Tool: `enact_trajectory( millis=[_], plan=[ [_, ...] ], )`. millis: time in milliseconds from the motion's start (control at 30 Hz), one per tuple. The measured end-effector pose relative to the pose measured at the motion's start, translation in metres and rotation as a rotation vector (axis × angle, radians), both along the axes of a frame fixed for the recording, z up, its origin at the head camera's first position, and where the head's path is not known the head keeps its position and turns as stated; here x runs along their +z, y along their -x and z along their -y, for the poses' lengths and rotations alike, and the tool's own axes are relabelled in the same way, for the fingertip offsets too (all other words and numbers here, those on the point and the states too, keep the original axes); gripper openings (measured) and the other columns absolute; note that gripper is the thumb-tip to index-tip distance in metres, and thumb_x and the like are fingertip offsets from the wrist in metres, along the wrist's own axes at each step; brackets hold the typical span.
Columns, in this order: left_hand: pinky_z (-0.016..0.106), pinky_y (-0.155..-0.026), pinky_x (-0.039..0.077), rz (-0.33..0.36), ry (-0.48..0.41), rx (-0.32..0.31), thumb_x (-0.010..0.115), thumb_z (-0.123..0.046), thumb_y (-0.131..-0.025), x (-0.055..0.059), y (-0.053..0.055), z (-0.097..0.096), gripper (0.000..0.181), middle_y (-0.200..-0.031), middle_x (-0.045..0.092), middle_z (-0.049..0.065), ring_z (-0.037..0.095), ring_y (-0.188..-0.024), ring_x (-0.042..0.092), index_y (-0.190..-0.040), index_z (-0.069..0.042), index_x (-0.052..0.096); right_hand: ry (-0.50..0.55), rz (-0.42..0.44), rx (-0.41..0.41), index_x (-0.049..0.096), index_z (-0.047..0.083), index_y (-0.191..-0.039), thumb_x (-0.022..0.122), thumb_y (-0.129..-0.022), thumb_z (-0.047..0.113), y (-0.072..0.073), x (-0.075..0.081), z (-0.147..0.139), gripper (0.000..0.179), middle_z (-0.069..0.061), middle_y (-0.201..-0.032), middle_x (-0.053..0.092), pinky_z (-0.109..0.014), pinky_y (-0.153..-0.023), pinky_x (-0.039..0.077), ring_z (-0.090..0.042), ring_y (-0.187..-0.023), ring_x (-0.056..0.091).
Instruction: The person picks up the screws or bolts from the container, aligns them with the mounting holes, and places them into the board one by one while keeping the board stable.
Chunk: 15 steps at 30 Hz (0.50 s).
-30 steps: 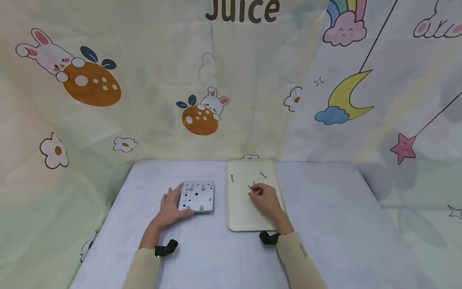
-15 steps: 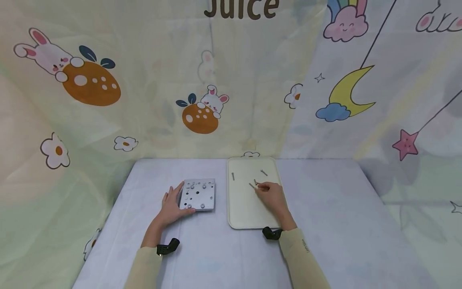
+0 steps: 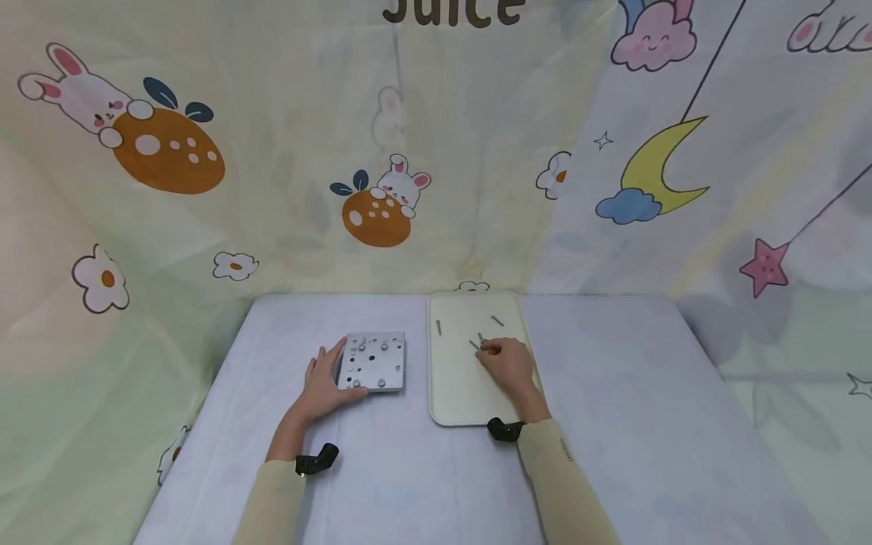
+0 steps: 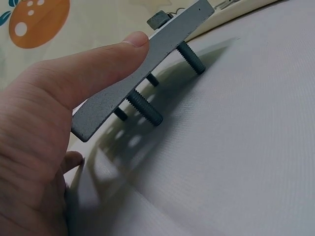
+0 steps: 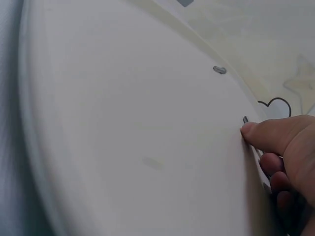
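Silver square metal plate (image 3: pixel 383 365) – gripped by the left hand (image 3: pixel 322 390); slim grey metal screw (image 5: pixel 245 119) – pinched by the right hand (image 3: pixel 508 368).

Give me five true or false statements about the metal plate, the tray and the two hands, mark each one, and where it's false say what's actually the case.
1. The left hand holds the metal plate. True.
2. The metal plate lies on the tray. False: it is beside the cream tray, apart from it.
3. The right hand is over the cream tray. True.
4. Threaded screws stick out from the metal plate's underside. True.
5. The metal plate is larger than the cream tray. False: the cream tray is larger.
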State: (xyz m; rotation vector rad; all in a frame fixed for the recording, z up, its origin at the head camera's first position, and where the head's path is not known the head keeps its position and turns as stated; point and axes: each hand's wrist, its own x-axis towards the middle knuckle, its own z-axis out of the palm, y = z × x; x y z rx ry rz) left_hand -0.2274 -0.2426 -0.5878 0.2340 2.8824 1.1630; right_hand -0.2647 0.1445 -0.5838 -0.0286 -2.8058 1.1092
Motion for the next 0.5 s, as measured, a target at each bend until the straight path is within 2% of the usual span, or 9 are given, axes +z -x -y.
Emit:
enact_trajectory(
  millis=[67,267,400,500],
  plan=[
    [0.055,-0.115,-0.005,-0.001,0.003,-0.004,0.082,-0.059,-0.065,0.003,0.0036,-0.0015,0.119,-0.157,0.023,0.019,0.046,-0.144,-0.002,-0.156,-0.016,0.019,-0.012,0.0,-0.007,0.079,0.016,-0.091,0.077,-0.082,0.028,0.0031,0.0043,-0.0004,0.015,0.003,-0.085,0.073,-0.036,-0.066,0.052,-0.015,-0.075,0.067],
    [0.056,-0.115,-0.004,-0.003,-0.007,0.014,0.083,-0.057,-0.065,0.0028,-0.0003,0.0,0.118,-0.156,0.023,0.021,0.047,-0.143,-0.002,-0.156,-0.015,0.019,0.004,-0.003,-0.017,0.078,0.018,-0.088,0.075,-0.082,0.027,0.0028,0.0053,0.0039,0.011,0.005,-0.083,0.073,-0.037,-0.066,0.052,-0.015,-0.074,0.066],
    [0.055,-0.115,-0.004,0.012,0.004,0.015,0.082,-0.059,-0.064,0.0029,-0.001,-0.0009,0.119,-0.156,0.023,0.021,0.046,-0.144,-0.002,-0.156,-0.016,0.019,0.029,0.032,-0.031,0.076,0.021,-0.085,0.072,-0.081,0.027,0.0032,0.0058,0.0035,0.008,0.009,-0.078,0.07,-0.036,-0.068,0.05,-0.013,-0.072,0.064],
    [0.056,-0.115,-0.004,0.008,0.003,0.011,0.082,-0.059,-0.065,0.0041,0.0005,-0.0015,0.119,-0.157,0.022,0.02,0.046,-0.144,-0.002,-0.156,-0.017,0.019,0.119,0.042,-0.024,0.074,0.02,-0.086,0.071,-0.082,0.024,0.0058,0.0067,0.0038,0.007,0.008,-0.077,0.068,-0.035,-0.067,0.049,-0.013,-0.071,0.062]
  ],
)
